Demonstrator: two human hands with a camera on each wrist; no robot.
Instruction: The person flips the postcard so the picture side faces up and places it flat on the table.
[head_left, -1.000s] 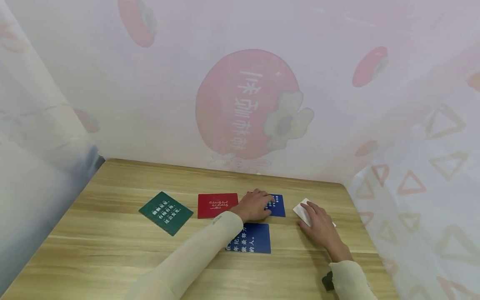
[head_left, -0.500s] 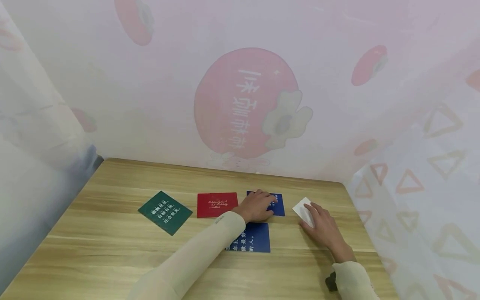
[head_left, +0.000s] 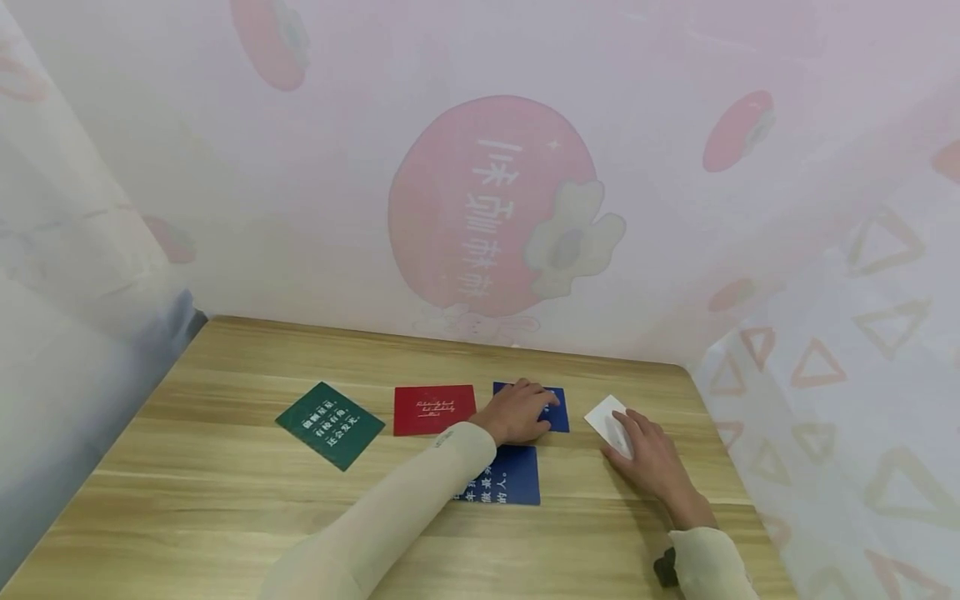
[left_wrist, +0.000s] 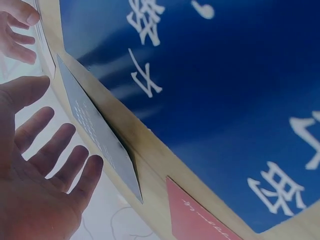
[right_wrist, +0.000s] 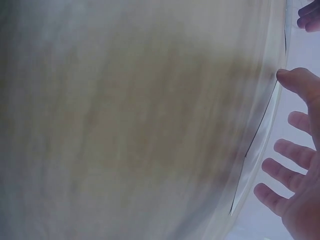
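Observation:
My left hand [head_left: 517,412] lies over the rear blue card [head_left: 555,419], fingers reaching across its printed face. In the left wrist view those fingers [left_wrist: 65,145] are spread and relaxed beside that card, which looks greyish there. Just in front on the table is a larger blue card [head_left: 517,479] with white characters, partly covered by the left forearm. To the right, my right hand [head_left: 651,454] rests at a white card [head_left: 606,417], covering its right part. The right wrist view has the thumb [right_wrist: 295,80] at the white card's edge, the other fingers loosely extended.
A red card [head_left: 433,408] with script lies left of the left hand. Farther left is a green card [head_left: 330,427], turned diagonally. The wooden table [head_left: 187,500] meets printed curtains [head_left: 337,208] at its back and sides. A small black object [head_left: 664,568] sits by the right cuff.
My right hand has shifted slightly right and toward me, and more of the white card shows. The left hand has edged a little right over the rear blue card; the other cards stay put.

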